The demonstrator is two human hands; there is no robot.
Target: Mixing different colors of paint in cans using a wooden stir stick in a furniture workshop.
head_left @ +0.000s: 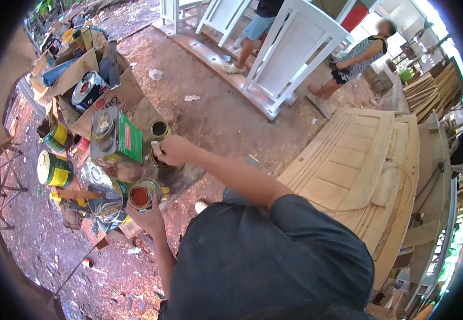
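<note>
Well, L hand (149,217): wrapped round open can (140,196), red-brown inside
R hand (174,151): apart, gripping pale stick (156,145) nr dark can (159,161)
Tin (102,150): green label (131,140) w/ red patch
Box (125,94): printed letters

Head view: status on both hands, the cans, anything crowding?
Left hand gripping can of reddish-brown contents. Right hand pinching pale object above another can. Square tin crowding right hand's left side.
</note>
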